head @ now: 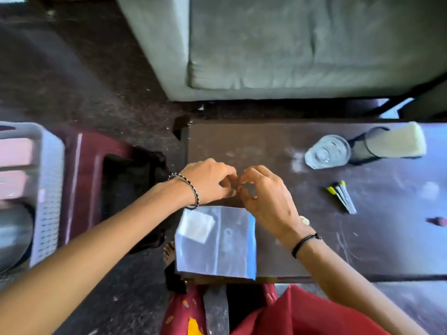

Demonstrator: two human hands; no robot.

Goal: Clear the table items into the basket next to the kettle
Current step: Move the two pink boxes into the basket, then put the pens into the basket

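A clear zip bag (217,243) with a blue edge lies flat at the near left corner of the dark table (362,238). My left hand (208,183) and my right hand (266,197) meet just beyond the bag's far edge, fingers curled and fingertips close together; whether they pinch the bag's edge or something small is hidden. A clear glass (327,152), a black holder with a pale roll (389,143) and a bundle of yellow-tipped pens (342,195) lie to the right. The grey basket (47,189) stands at far left beside a metal kettle (14,235).
A maroon stool (82,180) stands between the basket and the table. A grey sofa (290,44) fills the far side. A small pink object (437,221) lies at the table's right edge. Red cloth (278,317) hangs below the table's near edge.
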